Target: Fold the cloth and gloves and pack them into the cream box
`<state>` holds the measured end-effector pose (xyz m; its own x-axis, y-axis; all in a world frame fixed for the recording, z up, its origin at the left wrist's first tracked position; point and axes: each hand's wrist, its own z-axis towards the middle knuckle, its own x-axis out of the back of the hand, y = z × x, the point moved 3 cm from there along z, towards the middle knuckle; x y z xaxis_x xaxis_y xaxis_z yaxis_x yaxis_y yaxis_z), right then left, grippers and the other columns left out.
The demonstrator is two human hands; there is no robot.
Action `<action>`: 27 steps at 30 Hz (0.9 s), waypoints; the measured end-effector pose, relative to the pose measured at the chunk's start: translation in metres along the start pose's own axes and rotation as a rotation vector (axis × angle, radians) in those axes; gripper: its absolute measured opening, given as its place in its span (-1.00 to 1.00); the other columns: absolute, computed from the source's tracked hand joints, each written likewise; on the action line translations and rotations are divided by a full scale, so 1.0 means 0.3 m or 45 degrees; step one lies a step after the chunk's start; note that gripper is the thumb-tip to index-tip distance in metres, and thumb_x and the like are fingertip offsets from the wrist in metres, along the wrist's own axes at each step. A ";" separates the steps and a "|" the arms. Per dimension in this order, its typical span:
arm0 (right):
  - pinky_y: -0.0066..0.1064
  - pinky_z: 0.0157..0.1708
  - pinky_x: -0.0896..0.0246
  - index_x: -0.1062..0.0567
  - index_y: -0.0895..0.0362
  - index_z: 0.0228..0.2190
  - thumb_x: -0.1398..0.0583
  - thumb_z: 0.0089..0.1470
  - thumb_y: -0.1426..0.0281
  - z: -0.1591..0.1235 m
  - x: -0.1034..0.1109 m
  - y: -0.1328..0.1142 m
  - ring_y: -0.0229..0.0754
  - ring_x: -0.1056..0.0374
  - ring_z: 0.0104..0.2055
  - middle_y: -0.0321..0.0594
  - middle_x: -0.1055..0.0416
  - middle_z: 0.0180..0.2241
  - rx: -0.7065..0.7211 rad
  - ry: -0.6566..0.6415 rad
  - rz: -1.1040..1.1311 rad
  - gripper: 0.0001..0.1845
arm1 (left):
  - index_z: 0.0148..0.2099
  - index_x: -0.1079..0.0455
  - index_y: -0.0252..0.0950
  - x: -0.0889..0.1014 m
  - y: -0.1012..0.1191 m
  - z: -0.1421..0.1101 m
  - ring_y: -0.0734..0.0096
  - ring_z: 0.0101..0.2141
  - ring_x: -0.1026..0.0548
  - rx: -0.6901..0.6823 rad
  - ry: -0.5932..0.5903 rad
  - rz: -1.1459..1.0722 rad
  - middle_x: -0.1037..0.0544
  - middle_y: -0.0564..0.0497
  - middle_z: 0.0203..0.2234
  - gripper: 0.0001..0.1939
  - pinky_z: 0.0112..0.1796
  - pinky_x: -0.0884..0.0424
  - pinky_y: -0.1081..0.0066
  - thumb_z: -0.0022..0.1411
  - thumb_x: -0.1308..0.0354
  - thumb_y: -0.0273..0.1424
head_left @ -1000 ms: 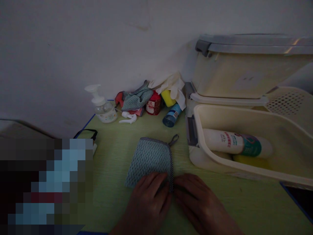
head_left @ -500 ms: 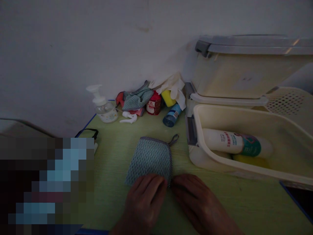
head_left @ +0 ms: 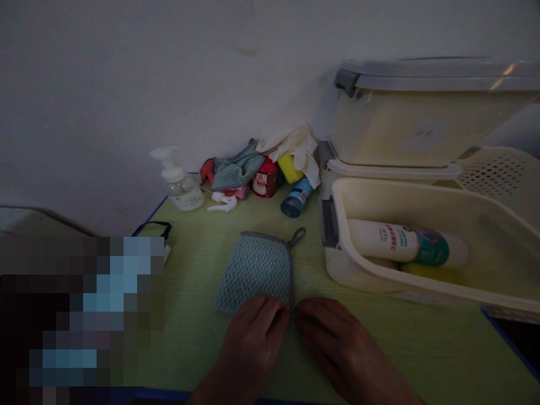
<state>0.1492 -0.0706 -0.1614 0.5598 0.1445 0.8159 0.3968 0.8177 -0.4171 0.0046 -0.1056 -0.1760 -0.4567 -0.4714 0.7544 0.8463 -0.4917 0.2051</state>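
Observation:
A folded blue-grey dishcloth (head_left: 259, 270) with a checked dark border and a hanging loop lies flat on the green table. My left hand (head_left: 253, 337) is closed on its near edge, fingertips bent down over the fabric. Right beside it, my right hand (head_left: 337, 334) has its fingers pressed together at the cloth's near right corner, seemingly pinching the border. The fingertips of both hands are partly hidden from above.
A cream storage bin (head_left: 405, 287) on the right holds a white-and-green bottle (head_left: 405, 244). Along the wall are a pump bottle (head_left: 183, 191), a white spray nozzle (head_left: 223, 201), crumpled cloths (head_left: 238, 169), a red container (head_left: 265, 179), white gloves (head_left: 295, 149) and a blue bottle (head_left: 296, 198).
The cloth has shifted very slightly left and its right border bent, then straightened. Both hands have stayed at its near edge, moving only a little.

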 end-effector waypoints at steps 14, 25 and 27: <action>-0.27 -0.29 -0.38 -0.48 0.21 -0.19 0.03 0.19 0.52 -0.001 -0.002 -0.002 -0.13 -0.37 -0.30 -0.11 -0.47 -0.31 0.091 0.082 -0.074 -0.70 | -0.20 -0.42 -0.39 -0.008 0.011 -0.006 0.30 -0.38 -0.40 0.131 -0.258 0.023 -0.42 -0.10 -0.38 -0.68 -0.37 -0.49 0.26 0.12 0.12 -0.65; -0.23 -0.19 -0.39 -0.50 0.14 -0.17 -0.02 0.18 0.48 0.004 -0.004 0.010 -0.09 -0.39 -0.13 -0.15 -0.48 -0.11 0.071 -0.011 -0.238 -0.72 | -0.10 -0.40 -0.28 0.038 -0.064 0.021 0.43 -0.25 -0.47 0.403 -0.415 -0.440 -0.46 -0.02 -0.27 -0.73 -0.20 -0.47 0.44 0.24 0.07 -0.56; -0.22 -0.19 -0.39 -0.49 0.13 -0.16 -0.04 0.17 0.47 -0.001 -0.008 0.014 -0.09 -0.39 -0.11 -0.17 -0.47 -0.08 0.105 -0.034 -0.249 -0.72 | -0.08 -0.38 -0.32 0.029 -0.101 0.037 0.38 -0.18 -0.47 0.341 -0.450 -0.231 -0.47 -0.05 -0.19 -0.69 -0.14 -0.46 0.38 0.23 0.09 -0.63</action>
<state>0.1496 -0.0676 -0.1653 0.4580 -0.0075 0.8889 0.4345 0.8742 -0.2165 -0.0221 -0.0866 -0.1687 -0.5215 -0.0944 0.8480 0.8237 -0.3150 0.4715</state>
